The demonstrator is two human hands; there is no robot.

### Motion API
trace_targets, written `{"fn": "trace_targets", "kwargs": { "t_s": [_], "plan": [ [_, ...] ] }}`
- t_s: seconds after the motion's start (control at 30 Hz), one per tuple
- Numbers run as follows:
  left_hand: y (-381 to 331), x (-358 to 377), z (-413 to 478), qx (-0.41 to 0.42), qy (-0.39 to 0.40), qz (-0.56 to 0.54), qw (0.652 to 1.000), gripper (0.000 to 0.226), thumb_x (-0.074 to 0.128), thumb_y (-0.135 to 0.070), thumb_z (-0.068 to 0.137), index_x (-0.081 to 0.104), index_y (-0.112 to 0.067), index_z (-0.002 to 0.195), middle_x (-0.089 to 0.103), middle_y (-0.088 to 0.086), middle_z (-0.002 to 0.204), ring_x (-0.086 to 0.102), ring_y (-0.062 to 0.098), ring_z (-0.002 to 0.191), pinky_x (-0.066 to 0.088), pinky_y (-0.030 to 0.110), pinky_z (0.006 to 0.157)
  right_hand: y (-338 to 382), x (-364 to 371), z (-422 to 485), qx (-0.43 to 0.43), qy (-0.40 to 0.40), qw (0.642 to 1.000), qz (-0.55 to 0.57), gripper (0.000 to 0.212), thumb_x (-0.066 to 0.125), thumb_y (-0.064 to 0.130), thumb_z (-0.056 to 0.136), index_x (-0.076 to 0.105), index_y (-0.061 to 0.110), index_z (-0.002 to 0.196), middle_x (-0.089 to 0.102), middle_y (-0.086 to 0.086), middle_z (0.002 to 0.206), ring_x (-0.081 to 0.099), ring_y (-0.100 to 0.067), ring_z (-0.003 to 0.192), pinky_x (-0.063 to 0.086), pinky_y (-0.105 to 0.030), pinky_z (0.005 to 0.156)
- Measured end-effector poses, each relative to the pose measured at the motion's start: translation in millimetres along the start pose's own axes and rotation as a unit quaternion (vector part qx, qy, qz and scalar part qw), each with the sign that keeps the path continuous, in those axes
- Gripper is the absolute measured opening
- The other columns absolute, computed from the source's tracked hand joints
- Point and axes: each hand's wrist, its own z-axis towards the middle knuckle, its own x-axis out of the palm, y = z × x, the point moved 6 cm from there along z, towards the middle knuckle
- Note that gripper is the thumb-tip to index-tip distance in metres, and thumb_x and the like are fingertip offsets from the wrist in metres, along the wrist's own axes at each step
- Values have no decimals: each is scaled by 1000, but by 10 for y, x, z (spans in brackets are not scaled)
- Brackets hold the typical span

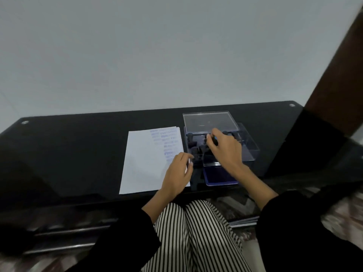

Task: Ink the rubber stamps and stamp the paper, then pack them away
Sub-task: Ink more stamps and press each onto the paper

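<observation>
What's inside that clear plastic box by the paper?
Several black-handled rubber stamps stand inside the clear plastic box. The right hand pinches one and covers others beneath it, so their number cannot be told.

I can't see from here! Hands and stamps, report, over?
Right hand grips a black rubber stamp inside the clear plastic box. Left hand at box's corner, grip unclear. White paper sheet stamped blue. Nothing blocking.

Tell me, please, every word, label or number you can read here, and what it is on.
Blue stamp imprints on the paper: words, too blurred to read.
Clear box, stamps, ink pad: no text visible.
</observation>
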Motion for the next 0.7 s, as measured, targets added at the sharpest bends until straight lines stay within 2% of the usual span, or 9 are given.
{"fn": "trace_targets", "kwargs": {
  "t_s": [0.07,0.17,0.27,0.37,0.53,0.7],
  "plan": [
    [-82,106,-101,-1,25,13,1000,27,43,-21,98,52,-9,120,55,4,117,50,14,108,40,22,92,-37,0,-140,-6,6,1000,-9,25,44,26,98,42,13,76,47,-1,56,45,-20,50,17,-23,39],
    [-132,263,-188,-17,72,48,996,42,45,-32,97,43,-9,131,48,5,128,44,15,120,35,21,99,-137,79,-289,-5,33,998,-48,24,40,29,98,41,14,79,47,-2,60,54,-25,56,17,-24,40],
    [-117,386,-230,-41,116,81,989,62,48,-43,93,32,-8,141,38,6,141,34,17,132,29,26,110,-225,166,-371,-1,57,996,-71,24,38,30,99,51,11,91,61,-6,71,62,-27,68,28,-26,46],
    [-84,467,-238,-52,144,118,981,76,51,-49,90,24,-6,146,30,7,148,26,19,138,22,28,115,-273,257,-413,3,79,993,-88,25,37,30,100,53,10,98,68,-8,84,65,-26,73,34,-28,54],
    [-50,551,-214,-44,169,166,971,82,50,-53,88,20,-5,147,25,9,151,22,20,140,18,29,117,-326,396,-418,2,112,987,-115,23,36,30,100,49,12,94,69,-10,90,66,-29,79,37,-31,57],
    [-24,643,-212,-27,183,192,964,82,46,-56,89,18,-7,148,19,8,154,18,21,142,14,32,119,-307,454,-388,-6,100,989,-109,27,37,28,100,54,7,98,68,-12,91,66,-31,80,36,-31,57]
  ]
}}
